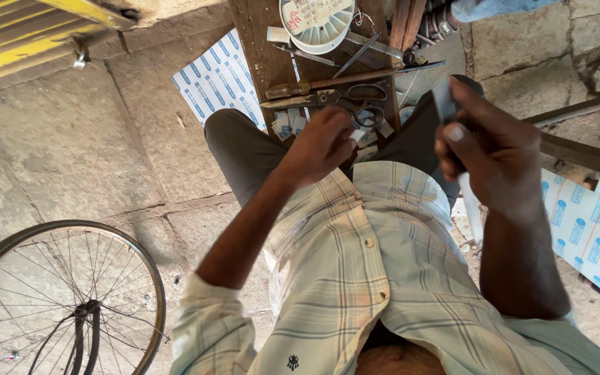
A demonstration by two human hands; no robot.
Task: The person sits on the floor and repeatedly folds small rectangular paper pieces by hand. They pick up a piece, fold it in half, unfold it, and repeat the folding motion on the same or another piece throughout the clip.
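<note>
Pinching a small white scrap (357, 135) between its fingertips, the left hand (321, 144) is held just above the lap, near the front edge of a wooden board (262, 52). A flat dark grey strip (444, 99), narrow and upright, is gripped in the right hand (494, 156), the thumb pressed against it. Scissors (362, 104) and long metal tools (355, 59) are laid across the board, beside little blue-and-white pieces (287, 123). A round white spool (317, 24) with a red-marked label is set at the far end. White sheets printed with blue shapes are seen beneath the board (217, 80) and at the right (595, 222). A bicycle wheel (64, 298) is seen lower left.
</note>
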